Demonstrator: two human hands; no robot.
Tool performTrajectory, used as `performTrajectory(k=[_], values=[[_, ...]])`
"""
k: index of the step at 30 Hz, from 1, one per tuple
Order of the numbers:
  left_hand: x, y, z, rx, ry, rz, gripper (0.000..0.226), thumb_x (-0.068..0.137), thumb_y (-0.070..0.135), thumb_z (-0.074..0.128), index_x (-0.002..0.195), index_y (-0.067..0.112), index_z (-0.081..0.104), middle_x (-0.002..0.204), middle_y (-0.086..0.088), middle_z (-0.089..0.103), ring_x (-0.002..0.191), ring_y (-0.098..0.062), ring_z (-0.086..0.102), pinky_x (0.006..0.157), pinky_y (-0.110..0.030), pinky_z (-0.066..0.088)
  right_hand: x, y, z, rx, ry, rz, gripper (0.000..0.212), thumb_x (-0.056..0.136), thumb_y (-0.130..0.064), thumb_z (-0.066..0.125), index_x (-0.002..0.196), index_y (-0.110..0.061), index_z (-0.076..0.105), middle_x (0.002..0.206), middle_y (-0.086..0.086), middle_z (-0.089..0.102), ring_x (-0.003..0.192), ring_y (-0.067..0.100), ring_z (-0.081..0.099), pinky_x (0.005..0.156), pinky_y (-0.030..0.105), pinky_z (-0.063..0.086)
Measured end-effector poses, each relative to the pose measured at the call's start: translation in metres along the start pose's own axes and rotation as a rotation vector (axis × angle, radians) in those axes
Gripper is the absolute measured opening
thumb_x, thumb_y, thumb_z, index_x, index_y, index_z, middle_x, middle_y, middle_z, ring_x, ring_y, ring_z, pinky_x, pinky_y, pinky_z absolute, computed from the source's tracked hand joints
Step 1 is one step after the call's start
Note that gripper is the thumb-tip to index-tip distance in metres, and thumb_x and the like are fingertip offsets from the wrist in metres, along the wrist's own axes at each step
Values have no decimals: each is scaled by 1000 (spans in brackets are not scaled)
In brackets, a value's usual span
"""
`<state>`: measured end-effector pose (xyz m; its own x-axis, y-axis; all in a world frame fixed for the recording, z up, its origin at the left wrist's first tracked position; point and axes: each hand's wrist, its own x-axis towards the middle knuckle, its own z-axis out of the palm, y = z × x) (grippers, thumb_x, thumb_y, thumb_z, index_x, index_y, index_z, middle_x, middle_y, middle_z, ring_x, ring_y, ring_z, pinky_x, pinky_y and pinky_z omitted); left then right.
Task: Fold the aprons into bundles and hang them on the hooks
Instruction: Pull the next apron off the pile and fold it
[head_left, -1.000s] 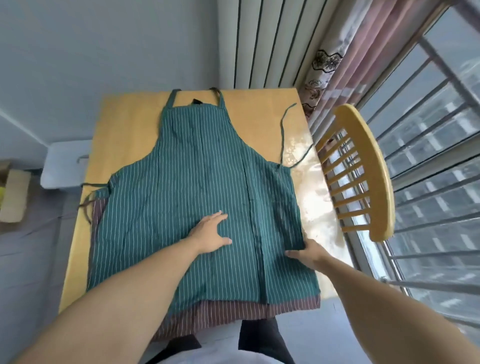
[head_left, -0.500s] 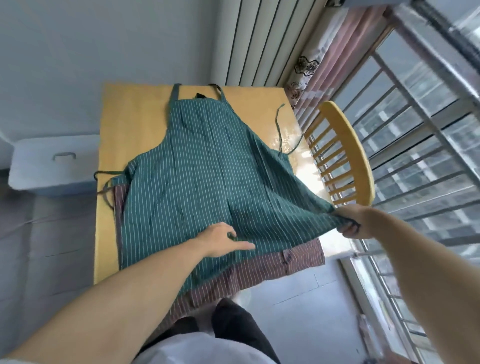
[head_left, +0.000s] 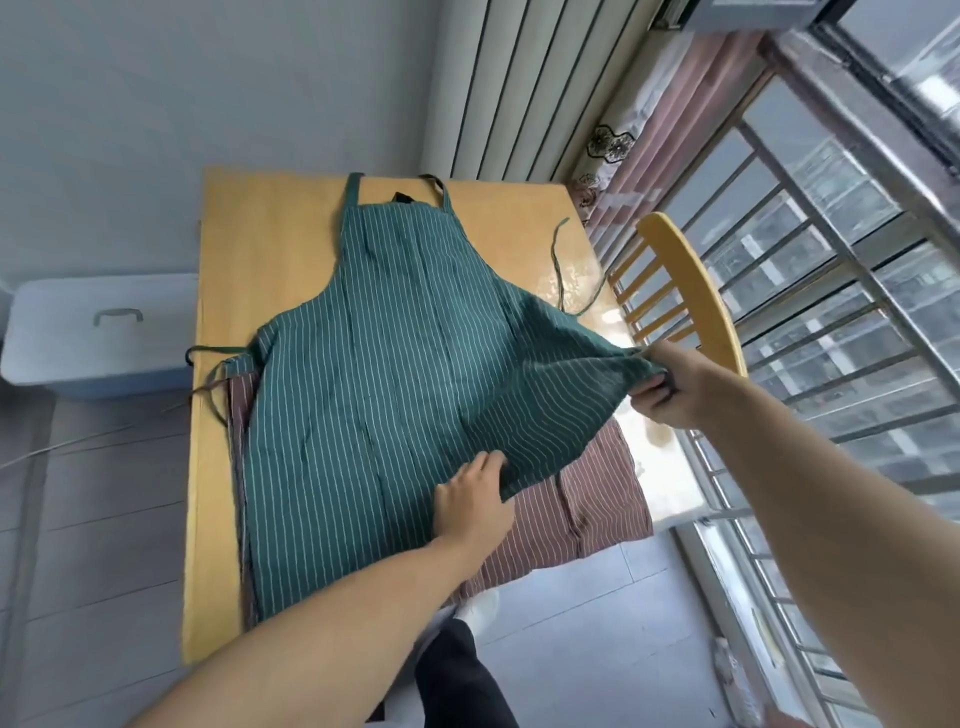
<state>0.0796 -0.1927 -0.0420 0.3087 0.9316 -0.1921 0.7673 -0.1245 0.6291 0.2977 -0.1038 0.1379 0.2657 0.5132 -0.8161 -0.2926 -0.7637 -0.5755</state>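
Note:
A green striped apron (head_left: 374, 364) lies bib-away on a wooden table (head_left: 270, 244). Under it lies a maroon striped apron (head_left: 587, 499), showing at the near right and along the left edge. My right hand (head_left: 670, 387) grips the green apron's right lower corner and holds it lifted off to the right. That pulls the cloth into a taut raised flap. My left hand (head_left: 472, 499) rests flat on the green apron near its lower middle, fingers at the edge of the raised flap. No hooks are in view.
A yellow wooden chair (head_left: 691, 291) stands against the table's right side, close to my right hand. Barred windows (head_left: 831, 291) and a pink curtain (head_left: 649, 171) run along the right. A white lidded box (head_left: 98, 332) sits on the floor to the left.
My right hand took the green apron's right lower corner and lifted it up and to the right, uncovering the maroon apron. My left hand slid toward the near edge, staying on the cloth.

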Motion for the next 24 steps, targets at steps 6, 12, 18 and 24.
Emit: performTrajectory(k=[6, 12, 18, 24], values=[[4, -12, -3, -71, -412, -17, 26, 87, -5, 47, 89, 12, 67, 89, -8, 68, 72, -22, 63, 72, -45, 60, -4, 14, 38, -576, 369, -224, 27, 104, -6, 30, 95, -3, 55, 73, 7, 51, 50, 13, 42, 38, 23, 33], [-12, -41, -27, -120, -1127, 89, 59, 83, 0, 49, 134, 25, 65, 142, -2, 60, 128, -25, 58, 107, -38, 49, -5, 115, 166, -1293, 82, -514, 61, 97, -2, 37, 155, -19, 35, 111, 10, 71, 73, 19, 65, 58, 32, 56], [-12, -160, -107, -482, -690, -648, 25, 102, 2, 41, 114, 4, 63, 111, -19, 74, 92, -27, 76, 75, -36, 64, -5, 209, 226, -1806, -402, -528, 55, 102, -21, 47, 153, -24, 28, 105, 11, 66, 91, 31, 62, 88, 47, 55], [17, -202, -143, -440, -57, -687, 32, 95, 8, 60, 125, 16, 61, 108, -1, 67, 89, -24, 69, 68, -33, 59, 12, 214, 234, -1511, -554, -268, 67, 87, -78, 48, 144, -42, 47, 138, 2, 62, 104, 19, 69, 102, 43, 51]])
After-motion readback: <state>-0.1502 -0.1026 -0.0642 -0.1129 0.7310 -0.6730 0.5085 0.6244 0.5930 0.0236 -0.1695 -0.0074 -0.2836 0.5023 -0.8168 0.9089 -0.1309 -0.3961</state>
